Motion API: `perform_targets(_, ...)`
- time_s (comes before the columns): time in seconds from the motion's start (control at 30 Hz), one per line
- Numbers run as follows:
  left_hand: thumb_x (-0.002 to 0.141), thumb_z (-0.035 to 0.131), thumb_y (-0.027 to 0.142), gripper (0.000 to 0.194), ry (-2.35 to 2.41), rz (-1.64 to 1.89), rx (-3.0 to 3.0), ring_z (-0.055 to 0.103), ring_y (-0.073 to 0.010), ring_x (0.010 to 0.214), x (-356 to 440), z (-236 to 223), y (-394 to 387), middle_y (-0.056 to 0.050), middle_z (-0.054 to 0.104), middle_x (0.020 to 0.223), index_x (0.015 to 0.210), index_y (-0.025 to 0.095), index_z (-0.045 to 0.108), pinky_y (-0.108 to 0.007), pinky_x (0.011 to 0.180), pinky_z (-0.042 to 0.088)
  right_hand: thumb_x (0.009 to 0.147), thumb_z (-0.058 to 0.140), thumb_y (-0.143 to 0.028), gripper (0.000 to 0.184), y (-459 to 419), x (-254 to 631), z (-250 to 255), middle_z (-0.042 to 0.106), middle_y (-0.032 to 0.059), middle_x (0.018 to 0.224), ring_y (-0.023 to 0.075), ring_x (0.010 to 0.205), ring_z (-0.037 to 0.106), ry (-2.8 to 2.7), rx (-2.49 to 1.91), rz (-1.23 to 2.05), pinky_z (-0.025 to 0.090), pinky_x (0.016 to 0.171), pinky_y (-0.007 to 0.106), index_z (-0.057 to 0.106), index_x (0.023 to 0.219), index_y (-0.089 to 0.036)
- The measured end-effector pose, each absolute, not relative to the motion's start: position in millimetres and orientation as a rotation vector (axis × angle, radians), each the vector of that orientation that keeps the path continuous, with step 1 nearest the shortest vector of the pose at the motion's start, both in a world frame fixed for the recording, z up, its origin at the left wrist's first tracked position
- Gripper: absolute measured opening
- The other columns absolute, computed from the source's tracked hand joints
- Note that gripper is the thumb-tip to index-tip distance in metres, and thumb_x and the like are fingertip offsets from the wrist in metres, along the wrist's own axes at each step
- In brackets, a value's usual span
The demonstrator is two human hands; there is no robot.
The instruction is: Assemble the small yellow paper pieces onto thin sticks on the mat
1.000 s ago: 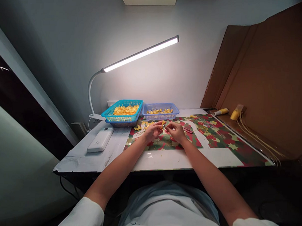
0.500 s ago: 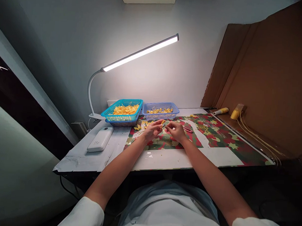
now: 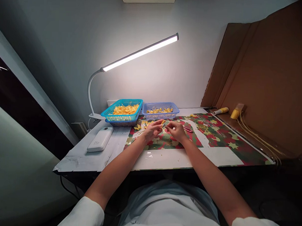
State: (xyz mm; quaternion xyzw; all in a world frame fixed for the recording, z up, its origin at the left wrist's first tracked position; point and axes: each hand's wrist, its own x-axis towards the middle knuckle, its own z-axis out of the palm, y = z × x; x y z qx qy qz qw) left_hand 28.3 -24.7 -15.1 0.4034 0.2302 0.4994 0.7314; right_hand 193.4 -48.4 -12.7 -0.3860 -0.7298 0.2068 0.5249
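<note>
My left hand (image 3: 153, 130) is closed in a pinch on a small yellow piece (image 3: 163, 122), which pokes out above the fingertips. Close beside it, my right hand (image 3: 175, 130) also pinches, its fingertips nearly meeting the left ones. A tiny dark, shiny bit (image 3: 163, 126) shows between the two hands; what it is, and what the right fingers grip, is too small to tell. Loose yellow pieces (image 3: 137, 127) lie on the patterned cover just left of and behind my left hand. A pink-handled tool (image 3: 187, 129) rests beyond my right hand, partly hidden by it.
A turquoise basket (image 3: 107, 113) of yellow pieces and a purple basket (image 3: 174, 110) of gold-coloured pieces stand at the back. A white power bank (image 3: 100, 139) lies left. A lit lamp (image 3: 141, 53) arches above. Cardboard (image 3: 264, 81), a small yellow-capped bottle (image 3: 237, 111) and cords border the right.
</note>
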Motion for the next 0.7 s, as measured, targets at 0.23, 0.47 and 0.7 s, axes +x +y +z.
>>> perform_targets(0.23,0.056,0.074,0.005,0.038,0.504,1.092,0.892,0.054,-0.0043,0.062,28.4,-14.9,-24.8,-0.001,0.065,0.076,0.093,0.013,0.07,-0.017,0.059,0.042,0.079,0.058,-0.039,0.029,-49.0,193.8,-11.4,0.057,0.0003,0.056,0.0122,0.054,0.048,-1.76,-0.933,0.471,0.037,0.052,0.025,0.053,0.058,-0.019)
perform_targets(0.47,0.057,0.072,0.002,0.037,0.495,1.069,0.878,0.055,-0.0047,0.062,29.0,-15.4,-26.1,-0.002,0.066,0.081,0.091,0.014,0.068,-0.017,0.06,0.043,0.078,0.059,-0.046,0.033,-48.8,191.7,-13.2,0.055,0.0004,0.056,0.0122,0.054,0.047,-1.72,-0.931,0.529,0.036,0.05,0.025,0.052,0.059,-0.019)
perform_targets(0.7,0.059,0.071,0.001,0.036,0.474,1.057,0.867,0.057,-0.0058,0.066,28.9,-16.3,-27.1,-0.003,0.066,0.083,0.093,0.013,0.066,-0.017,0.061,0.043,0.076,0.06,-0.05,0.036,-51.6,189.1,-11.5,0.052,-0.0004,0.056,0.0122,0.054,0.046,-1.673,-0.9,0.624,0.037,0.051,0.025,0.05,0.058,-0.019)
